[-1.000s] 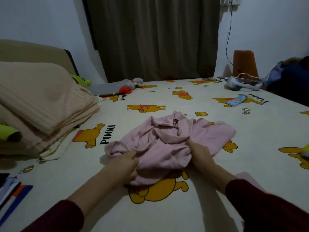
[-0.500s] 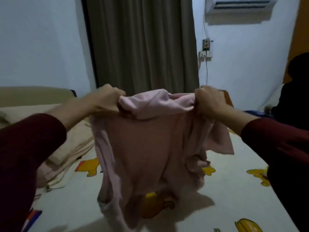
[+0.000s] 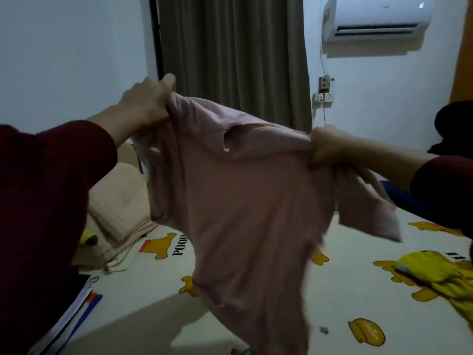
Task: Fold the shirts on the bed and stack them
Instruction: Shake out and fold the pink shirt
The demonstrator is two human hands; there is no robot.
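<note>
A person's left hand (image 3: 147, 103) and right hand (image 3: 326, 147), fingers clenched on its shoulders, hold a pink shirt (image 3: 245, 208) aloft over the bed (image 3: 345, 290). Laid down slack, its bunched near sleeve could likely crease into the fold.

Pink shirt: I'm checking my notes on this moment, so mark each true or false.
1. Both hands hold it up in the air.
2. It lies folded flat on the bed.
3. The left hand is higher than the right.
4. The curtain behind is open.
1. True: the left hand and right hand grip the pink shirt.
2. False: it hangs unfolded above the bed.
3. True.
4. False: the curtain is drawn.
</note>
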